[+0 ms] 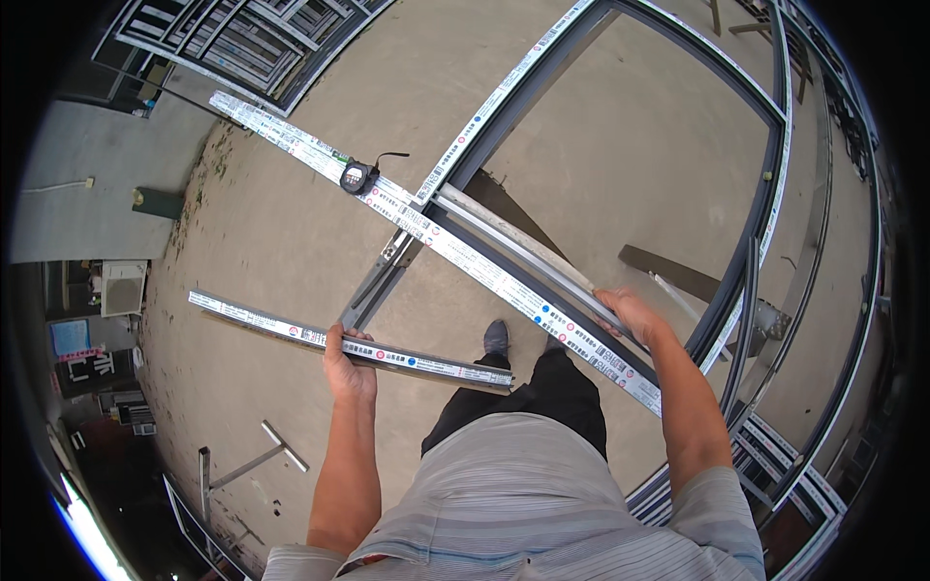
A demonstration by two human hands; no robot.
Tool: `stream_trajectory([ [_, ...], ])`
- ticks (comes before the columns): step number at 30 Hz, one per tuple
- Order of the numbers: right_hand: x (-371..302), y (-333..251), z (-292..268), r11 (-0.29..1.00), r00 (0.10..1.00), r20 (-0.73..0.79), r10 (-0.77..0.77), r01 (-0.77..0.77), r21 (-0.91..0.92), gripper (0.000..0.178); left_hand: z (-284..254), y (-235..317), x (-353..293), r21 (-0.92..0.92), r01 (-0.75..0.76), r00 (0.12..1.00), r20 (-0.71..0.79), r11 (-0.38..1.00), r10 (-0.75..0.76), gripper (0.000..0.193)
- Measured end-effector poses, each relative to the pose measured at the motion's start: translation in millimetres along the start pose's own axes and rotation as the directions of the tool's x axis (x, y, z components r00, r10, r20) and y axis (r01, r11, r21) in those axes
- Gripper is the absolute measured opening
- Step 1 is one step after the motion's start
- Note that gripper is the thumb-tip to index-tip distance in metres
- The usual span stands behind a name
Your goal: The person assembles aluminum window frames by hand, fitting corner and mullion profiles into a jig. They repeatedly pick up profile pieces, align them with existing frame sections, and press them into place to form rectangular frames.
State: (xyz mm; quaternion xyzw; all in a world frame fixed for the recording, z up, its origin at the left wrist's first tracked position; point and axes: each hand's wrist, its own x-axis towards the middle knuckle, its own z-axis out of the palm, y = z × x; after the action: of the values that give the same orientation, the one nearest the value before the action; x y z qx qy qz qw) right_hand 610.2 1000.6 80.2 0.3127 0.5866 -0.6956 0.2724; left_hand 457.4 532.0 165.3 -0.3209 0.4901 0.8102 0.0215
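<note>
My left hand [349, 370] is wrapped round a short metal profile [436, 365] covered in printed protective film, near its middle. To the right, my right hand [630, 315] grips a long silver metal bar [528, 249], its fingers partly hidden behind it. This bar runs along the near side of a large dark metal frame [484, 121]. Film-covered flat profiles [494, 278] lie diagonally alongside, crossing in front of me. On them rests a black tape measure [357, 177]. Under their middle, a grey support bar [376, 281] extends down toward my left hand.
More metal frames [232, 39] lie at the upper left, and others [790, 474] stand along the right. A flat brown board [668, 271] lies inside the large frame's outline. A T-shaped metal piece [262, 460] is at the lower left, and an air-conditioner unit [123, 289] stands by the left wall.
</note>
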Motion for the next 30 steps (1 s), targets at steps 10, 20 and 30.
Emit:
stream_trajectory([
  [10, 4, 5, -3, 0.991, 0.989, 0.119, 0.082, -0.093, 0.093, 0.046, 11, -15, -36, -0.064, -0.022, 0.996, -0.093, 0.998, 0.016, 0.018],
  [20, 7, 9, -1, 0.994, 0.993, 0.105, 0.05, -0.06, 0.091, 0.05, 3, -26, -44, -0.069, -0.039, 0.993, -0.116, 0.997, 0.031, 0.019],
  [30, 24, 8, -34, 0.994, 0.988, -0.108, -0.108, 0.106, -0.022, 0.054, -10, -15, -41, -0.085, -0.064, 0.993, -0.104, 0.994, 0.055, 0.019],
])
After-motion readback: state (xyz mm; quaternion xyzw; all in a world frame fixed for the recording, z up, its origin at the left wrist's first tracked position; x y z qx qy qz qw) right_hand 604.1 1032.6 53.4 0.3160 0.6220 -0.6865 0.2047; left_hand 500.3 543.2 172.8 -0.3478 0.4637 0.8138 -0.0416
